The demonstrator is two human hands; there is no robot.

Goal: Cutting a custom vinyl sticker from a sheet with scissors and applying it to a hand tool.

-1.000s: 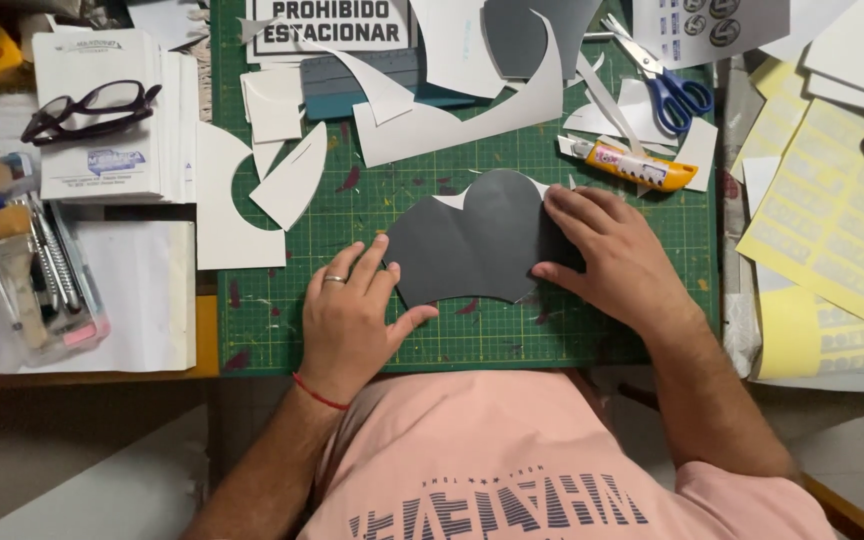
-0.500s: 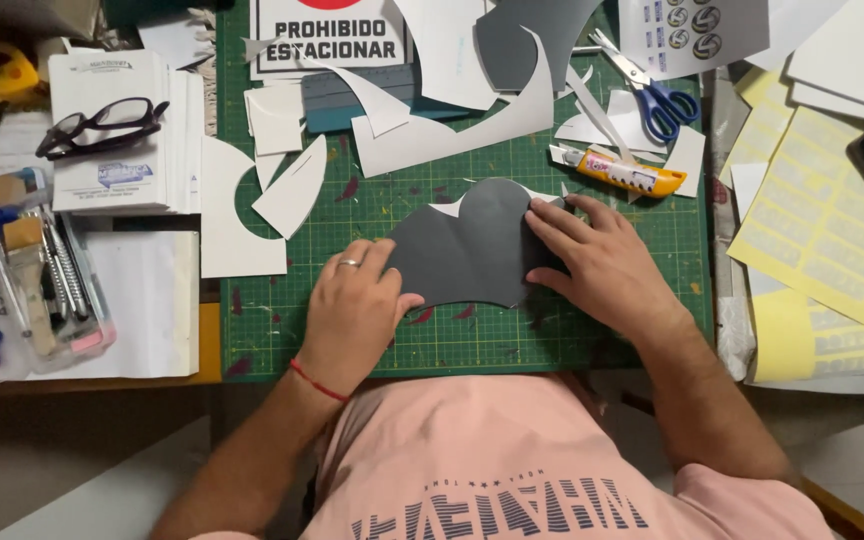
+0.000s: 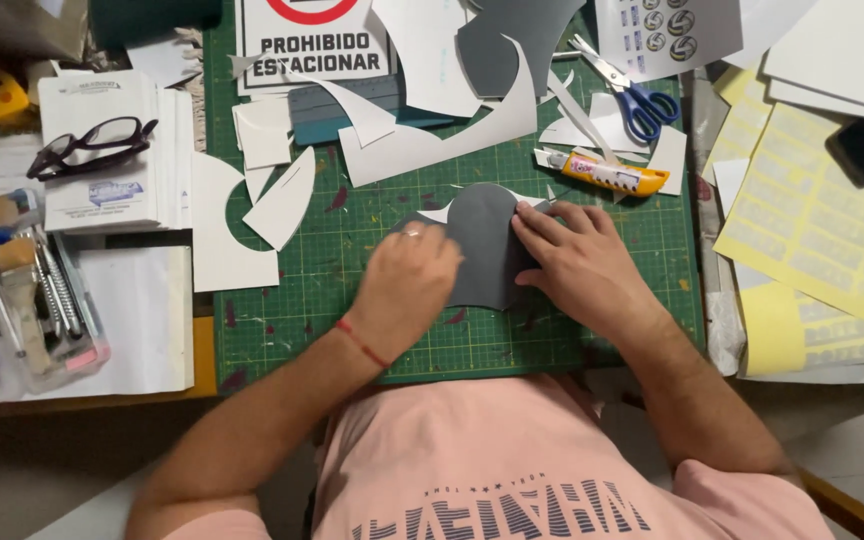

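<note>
Grey cut-out sheet [image 3: 482,250] lies flat at the centre of the green cutting mat [image 3: 282,330]; left hand [image 3: 407,290] presses its left part, fingers together; right hand [image 3: 582,265] spreads flat on its right edge; probably light, thin, flexible; lift by an edge.

Bright even overhead light, soft shadows under the hands, sharp centre, mild stretch at the edges
</note>
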